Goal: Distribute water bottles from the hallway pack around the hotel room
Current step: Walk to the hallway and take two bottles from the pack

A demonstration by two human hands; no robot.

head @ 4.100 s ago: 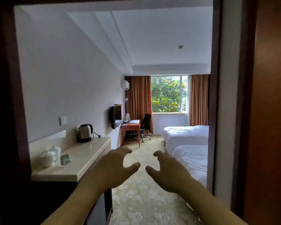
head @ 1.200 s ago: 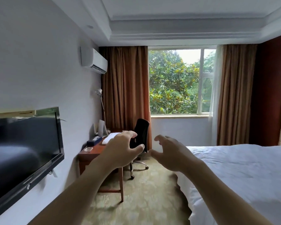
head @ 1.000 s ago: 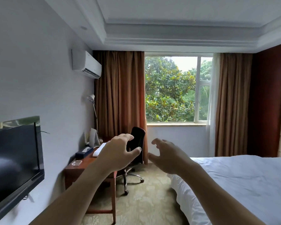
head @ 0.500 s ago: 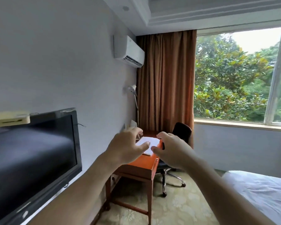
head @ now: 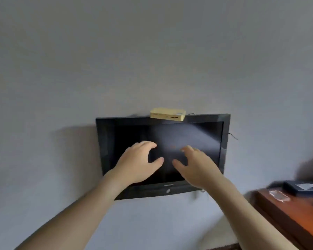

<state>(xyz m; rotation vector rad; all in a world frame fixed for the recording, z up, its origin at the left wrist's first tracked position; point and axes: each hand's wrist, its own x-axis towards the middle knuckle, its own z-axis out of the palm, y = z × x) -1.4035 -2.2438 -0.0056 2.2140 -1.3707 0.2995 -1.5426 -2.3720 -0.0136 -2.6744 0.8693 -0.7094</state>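
No water bottle or bottle pack is in view. My left hand and my right hand are stretched out side by side in front of me, palms down, fingers curled and apart, holding nothing. Both hang in the air in front of a black wall-mounted television that I face straight on.
A flat yellowish box lies on top of the television. The grey wall fills most of the view. At the lower right stands a reddish wooden desk with a dark box and a glass ashtray on it.
My view has swung left from the window and desk to face the television on the wall. Both hands stay outstretched and empty.
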